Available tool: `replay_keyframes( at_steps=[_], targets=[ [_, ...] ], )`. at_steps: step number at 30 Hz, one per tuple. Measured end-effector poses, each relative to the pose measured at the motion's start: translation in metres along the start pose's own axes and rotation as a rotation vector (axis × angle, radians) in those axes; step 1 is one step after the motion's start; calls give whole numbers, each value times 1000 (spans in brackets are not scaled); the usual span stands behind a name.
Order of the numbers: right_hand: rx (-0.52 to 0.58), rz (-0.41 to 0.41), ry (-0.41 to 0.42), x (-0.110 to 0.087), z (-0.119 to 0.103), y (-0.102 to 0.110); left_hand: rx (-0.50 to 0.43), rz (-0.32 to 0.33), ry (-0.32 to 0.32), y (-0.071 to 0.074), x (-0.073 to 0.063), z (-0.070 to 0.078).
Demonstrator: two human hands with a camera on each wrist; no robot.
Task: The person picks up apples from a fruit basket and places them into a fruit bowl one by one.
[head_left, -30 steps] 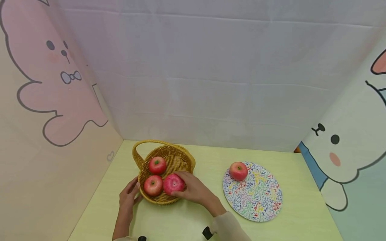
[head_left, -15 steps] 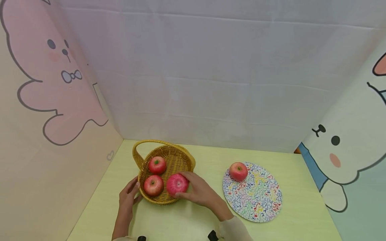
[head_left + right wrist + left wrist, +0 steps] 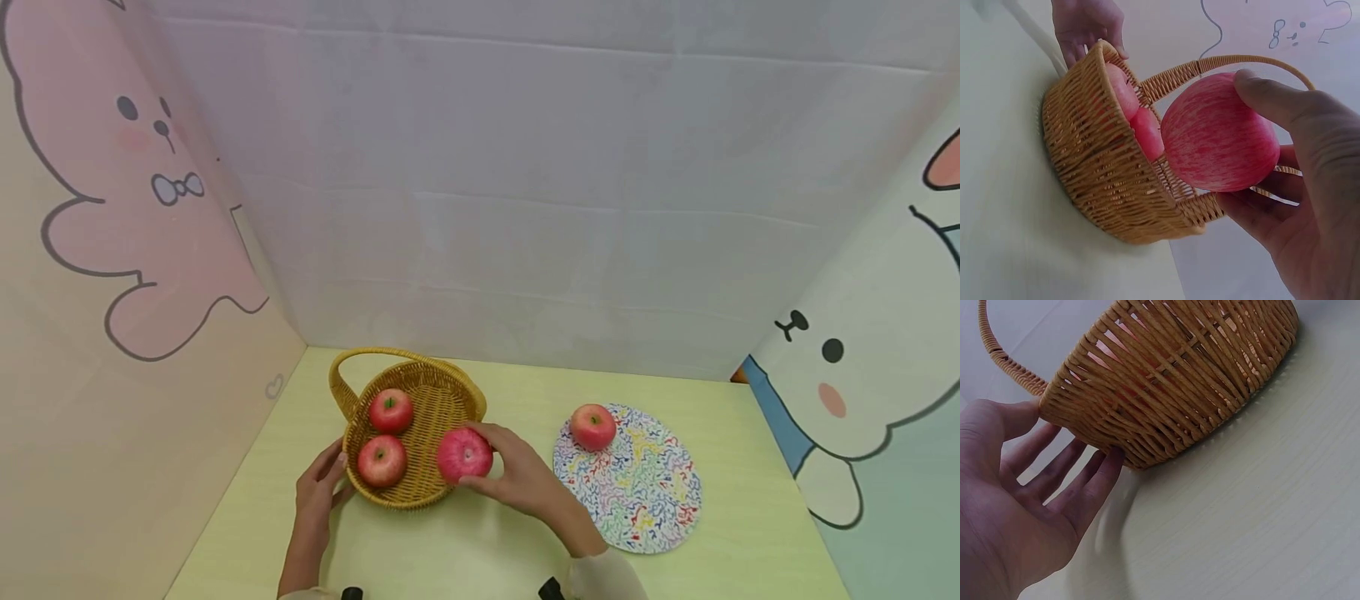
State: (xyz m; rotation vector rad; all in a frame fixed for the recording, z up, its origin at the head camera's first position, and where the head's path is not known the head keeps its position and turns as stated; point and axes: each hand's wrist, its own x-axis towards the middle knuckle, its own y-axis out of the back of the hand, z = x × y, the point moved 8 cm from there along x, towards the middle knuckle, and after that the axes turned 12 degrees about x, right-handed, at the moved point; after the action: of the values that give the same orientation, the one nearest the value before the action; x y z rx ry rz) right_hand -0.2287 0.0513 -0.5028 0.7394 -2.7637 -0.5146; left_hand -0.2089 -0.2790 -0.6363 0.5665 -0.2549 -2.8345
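My right hand (image 3: 525, 477) holds a red apple (image 3: 465, 456) between thumb and fingers, above the right rim of a woven basket (image 3: 426, 425). In the right wrist view, this held apple (image 3: 1219, 134) is raised above the basket's opening. Two more apples lie inside the basket, a rear apple (image 3: 391, 411) and a front apple (image 3: 382, 461). My left hand (image 3: 318, 487) grips the basket's left side. Its thumb is at the rim and its fingertips rest against the lower weave in the left wrist view. Another apple (image 3: 593, 427) sits on a round patterned plate (image 3: 637, 500).
The basket's tall arched handle (image 3: 375, 354) leans toward the back left. A pale yellow table (image 3: 420, 558) carries everything, with a white wall (image 3: 480, 208) behind it. Cartoon-printed panels stand at the left and right.
My right hand has carried the held apple up and rightward, from inside the basket to above its right rim. The left hand and basket have stayed in place.
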Motion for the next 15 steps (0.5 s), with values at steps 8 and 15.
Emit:
replay_keyframes(
  at_steps=[8, 15],
  targets=[
    [-5, 34, -43, -14, 9, 15, -2, -13, -1, -1, 1, 0],
    [-29, 99, -53, -24, 17, 36, 6, -8, 2, 1, 0, 0]
  ],
)
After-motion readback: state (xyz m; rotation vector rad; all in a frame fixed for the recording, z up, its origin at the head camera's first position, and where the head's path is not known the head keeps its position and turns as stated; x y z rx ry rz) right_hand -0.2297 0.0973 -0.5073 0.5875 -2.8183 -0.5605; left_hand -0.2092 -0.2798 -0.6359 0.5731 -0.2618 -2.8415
